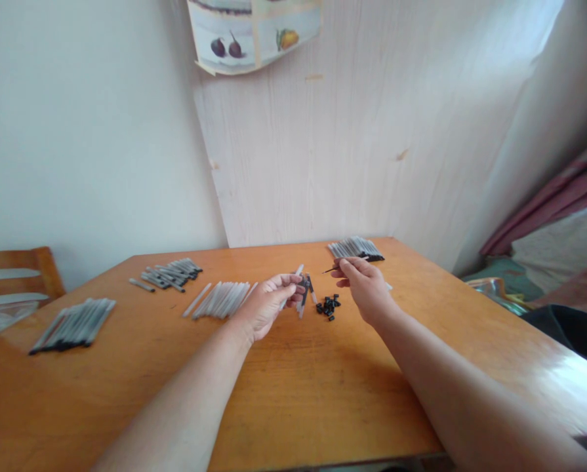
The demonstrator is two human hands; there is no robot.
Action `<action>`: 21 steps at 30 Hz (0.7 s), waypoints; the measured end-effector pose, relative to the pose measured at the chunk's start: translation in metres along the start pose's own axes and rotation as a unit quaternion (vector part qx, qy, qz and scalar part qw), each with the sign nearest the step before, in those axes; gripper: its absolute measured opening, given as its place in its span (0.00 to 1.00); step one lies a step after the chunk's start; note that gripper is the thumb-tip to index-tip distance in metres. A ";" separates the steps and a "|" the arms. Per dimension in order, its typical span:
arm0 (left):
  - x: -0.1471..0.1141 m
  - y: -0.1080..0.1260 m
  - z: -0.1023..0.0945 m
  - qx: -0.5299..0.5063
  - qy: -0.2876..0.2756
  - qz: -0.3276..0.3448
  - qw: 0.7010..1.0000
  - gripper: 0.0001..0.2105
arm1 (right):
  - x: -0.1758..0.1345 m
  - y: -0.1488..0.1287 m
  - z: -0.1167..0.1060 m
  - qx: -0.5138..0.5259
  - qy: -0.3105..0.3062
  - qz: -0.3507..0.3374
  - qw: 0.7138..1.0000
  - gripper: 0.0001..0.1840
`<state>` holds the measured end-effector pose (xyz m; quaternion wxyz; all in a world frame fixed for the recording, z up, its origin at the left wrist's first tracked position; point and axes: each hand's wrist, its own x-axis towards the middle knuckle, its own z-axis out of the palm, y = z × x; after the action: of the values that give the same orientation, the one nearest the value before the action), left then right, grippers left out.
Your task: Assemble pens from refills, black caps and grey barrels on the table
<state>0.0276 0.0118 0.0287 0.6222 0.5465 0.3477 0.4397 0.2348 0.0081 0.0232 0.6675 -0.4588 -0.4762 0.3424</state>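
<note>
Glossy orange-brown wooden table point(317, 393) set against a pale wall point(96, 131) and a light wood-grain panel point(313, 151), where a curling paper sheet of painted fruit point(256, 39) hangs. Two bare hands reach over the table, apart from each other. The left hand point(278, 298) has its fingers closed on a slim whitish tube point(282, 304), mostly hidden by the hand; dark and pale pieces just beyond its fingertips overlap too closely to separate. The right hand point(359, 278) pinches a thin, dark-tipped rod point(328, 270) — its tip pointing left, toward the other hand. Between the hands, nearer the person, lies a loose heap of small black cylindrical caps point(329, 305). Left of the left hand is a row of translucent white tubes point(222, 300). Grey-white, black-ended pens form three groups — a loose pile point(168, 274) at back left, a neat bundle point(77, 324) at front left, and another bundle point(355, 248) behind the right hand.
</note>
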 end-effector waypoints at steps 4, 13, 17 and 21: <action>0.001 -0.004 -0.002 0.024 -0.001 -0.015 1.000 0.18 | 0.002 -0.002 -0.002 0.053 -0.007 0.022 0.998 0.17; 0.001 -0.011 0.002 0.108 -0.066 -0.011 0.992 0.12 | 0.008 -0.003 -0.011 0.092 0.019 0.016 0.995 0.16; -0.001 -0.012 0.004 0.120 -0.066 -0.003 0.991 0.11 | 0.006 -0.004 -0.010 0.078 0.015 0.008 0.997 0.15; -0.001 -0.011 0.004 0.134 -0.078 0.004 0.988 0.10 | 0.004 -0.003 -0.008 0.065 0.005 0.001 0.998 0.15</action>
<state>0.0325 0.0089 0.0180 0.5666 0.6588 0.3517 0.3482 0.2438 0.0078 0.0263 0.6977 -0.4163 -0.4491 0.3717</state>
